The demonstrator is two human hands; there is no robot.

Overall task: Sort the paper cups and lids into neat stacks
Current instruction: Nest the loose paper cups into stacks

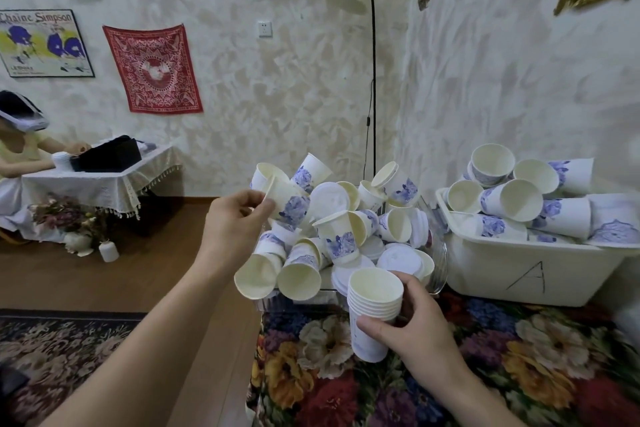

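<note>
A jumbled heap of white paper cups with blue flower prints (343, 239) and white lids (329, 199) fills a clear tray (438, 274) in the middle of the view. My left hand (232, 225) pinches one printed cup (287, 199) at the heap's upper left, holding it tilted. My right hand (412, 319) grips a nested stack of several cups (372, 312), upright in front of the tray above the floral cloth. Several loose lids (398, 258) lie low in the heap.
A white bin marked "A" (519, 270) at the right holds more cups (519, 198). The floral tablecloth (519, 357) covers the near table. A floor lamp (372, 80) stands behind. Another person sits at a small table (100, 180) at far left; vases (109, 251) stand on the floor.
</note>
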